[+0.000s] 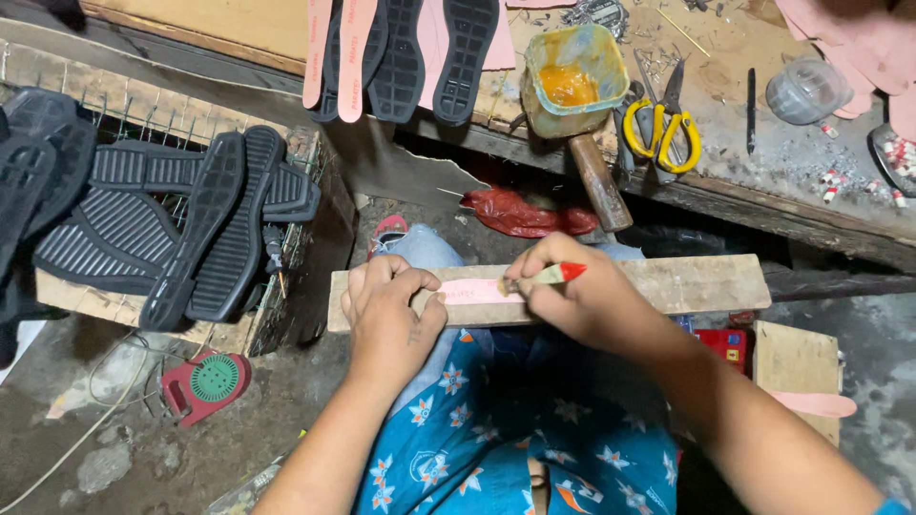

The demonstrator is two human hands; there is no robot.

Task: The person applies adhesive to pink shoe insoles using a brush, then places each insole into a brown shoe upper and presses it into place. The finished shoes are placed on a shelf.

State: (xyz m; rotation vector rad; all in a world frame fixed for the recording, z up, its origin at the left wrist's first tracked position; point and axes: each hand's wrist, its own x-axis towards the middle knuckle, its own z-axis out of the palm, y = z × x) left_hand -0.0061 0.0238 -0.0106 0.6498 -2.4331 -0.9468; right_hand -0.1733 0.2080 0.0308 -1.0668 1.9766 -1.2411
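Fingers of left hand (386, 319) pin pink insole (474, 291) at the board's (687, 283) near edge; right hand (572, 300) pinches brush (546, 277).

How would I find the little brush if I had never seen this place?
Look at the long wooden board lying across the person's lap. On it lies a pink strip, pinned by the left hand. The brush is in the right hand above that strip: the only thing there with a red handle.
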